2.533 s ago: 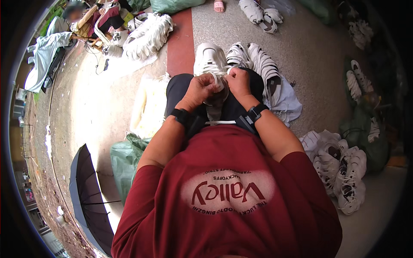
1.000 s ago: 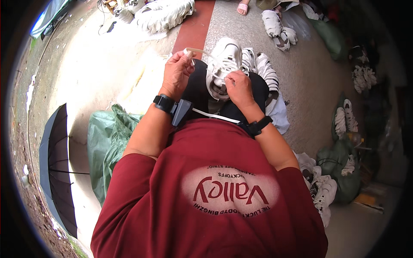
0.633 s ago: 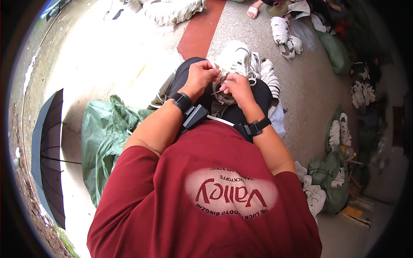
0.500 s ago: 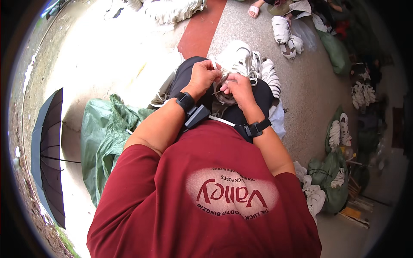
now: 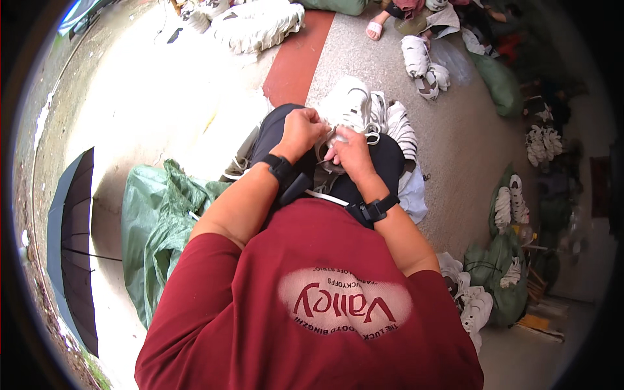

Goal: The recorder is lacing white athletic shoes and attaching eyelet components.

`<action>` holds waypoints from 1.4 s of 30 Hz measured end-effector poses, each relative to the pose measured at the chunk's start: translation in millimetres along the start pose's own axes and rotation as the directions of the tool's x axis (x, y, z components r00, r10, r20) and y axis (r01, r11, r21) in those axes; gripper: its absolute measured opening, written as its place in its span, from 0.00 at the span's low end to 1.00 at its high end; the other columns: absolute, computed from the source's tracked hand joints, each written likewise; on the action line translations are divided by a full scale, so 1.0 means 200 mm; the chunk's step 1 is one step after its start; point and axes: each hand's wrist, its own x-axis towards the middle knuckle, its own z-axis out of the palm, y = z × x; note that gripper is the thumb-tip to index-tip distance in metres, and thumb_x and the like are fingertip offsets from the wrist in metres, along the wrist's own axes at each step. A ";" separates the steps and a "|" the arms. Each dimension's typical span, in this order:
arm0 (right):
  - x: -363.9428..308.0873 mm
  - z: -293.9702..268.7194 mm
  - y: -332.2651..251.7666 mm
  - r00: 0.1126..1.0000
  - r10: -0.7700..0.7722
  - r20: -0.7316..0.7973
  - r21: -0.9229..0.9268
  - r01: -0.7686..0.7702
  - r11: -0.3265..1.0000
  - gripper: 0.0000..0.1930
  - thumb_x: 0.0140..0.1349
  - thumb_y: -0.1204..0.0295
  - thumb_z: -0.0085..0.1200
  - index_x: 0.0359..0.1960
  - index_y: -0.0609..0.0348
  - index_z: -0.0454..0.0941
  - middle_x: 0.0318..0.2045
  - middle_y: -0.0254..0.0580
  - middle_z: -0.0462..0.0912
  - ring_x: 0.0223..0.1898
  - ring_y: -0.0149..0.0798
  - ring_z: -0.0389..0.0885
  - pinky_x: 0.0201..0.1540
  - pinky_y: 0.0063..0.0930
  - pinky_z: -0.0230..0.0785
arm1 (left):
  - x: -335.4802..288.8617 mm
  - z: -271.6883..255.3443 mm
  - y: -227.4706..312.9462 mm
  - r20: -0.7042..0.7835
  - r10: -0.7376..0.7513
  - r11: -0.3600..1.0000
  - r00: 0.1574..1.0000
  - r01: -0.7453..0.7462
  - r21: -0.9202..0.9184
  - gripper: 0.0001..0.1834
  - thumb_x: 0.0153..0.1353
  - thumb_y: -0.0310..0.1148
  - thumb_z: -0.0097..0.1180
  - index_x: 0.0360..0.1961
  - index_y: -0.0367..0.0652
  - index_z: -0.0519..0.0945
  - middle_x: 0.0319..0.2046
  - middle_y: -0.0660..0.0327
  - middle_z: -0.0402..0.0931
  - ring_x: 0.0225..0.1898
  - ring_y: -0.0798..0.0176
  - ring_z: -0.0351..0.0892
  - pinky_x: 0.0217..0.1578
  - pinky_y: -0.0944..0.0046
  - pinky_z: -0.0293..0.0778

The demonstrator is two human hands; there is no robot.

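A white sneaker [image 5: 349,104] rests between my knees with its toe pointing away from me. Over its lacing area, my left hand [image 5: 301,133] is closed in a pinch on a shoelace, mostly covered by the fingers. My right hand [image 5: 351,153], beside it and a little nearer, has its fingers curled together at the shoe's opening, with a thin lace end by the fingertips. Both hands hide much of the sneaker's tongue and collar. Just right of it, a bundle of white shoe parts with loose laces [image 5: 401,130] lies against my right knee.
A green sack [image 5: 153,224] lies to my left, beside an open dark umbrella [image 5: 73,253]. Bundled white shoe uppers [image 5: 260,27] lie at the far left. Another person's foot in a pink sandal [image 5: 374,30] is ahead, near more bundles [image 5: 416,58]. White shoes [image 5: 476,305] sit at right.
My left hand has lowered toward the shoe, and the lace it held up is now mostly hidden. My right hand remains at the shoe's opening. The whole view has shifted slightly.
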 end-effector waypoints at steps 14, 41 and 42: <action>0.12 0.07 0.08 0.964 -0.180 -0.198 -0.562 0.039 0.826 0.05 0.50 0.76 0.49 0.28 0.65 0.74 0.27 0.57 0.79 0.33 0.57 0.78 0.37 0.43 0.69 | -0.11 0.00 0.10 0.080 0.377 0.795 0.923 -0.367 0.483 0.07 0.41 0.29 0.58 0.23 0.38 0.79 0.23 0.52 0.77 0.28 0.49 0.76 0.31 0.57 0.73; -0.13 -0.03 0.21 0.787 -0.540 0.300 -0.793 0.520 0.317 0.09 0.40 0.75 0.56 0.27 0.60 0.74 0.27 0.51 0.72 0.31 0.50 0.75 0.34 0.39 0.69 | -0.07 0.02 0.03 -0.072 0.084 0.996 0.994 -0.084 0.004 0.10 0.38 0.27 0.56 0.25 0.34 0.77 0.18 0.57 0.75 0.20 0.66 0.74 0.25 0.68 0.71; -0.13 -0.04 0.19 0.783 -0.541 0.305 -0.790 0.526 0.316 0.09 0.40 0.75 0.56 0.27 0.60 0.74 0.27 0.51 0.72 0.31 0.50 0.75 0.34 0.39 0.69 | -0.06 0.02 0.06 -0.026 0.044 0.999 0.999 -0.044 -0.001 0.10 0.41 0.28 0.57 0.26 0.34 0.76 0.20 0.60 0.75 0.21 0.68 0.74 0.26 0.69 0.71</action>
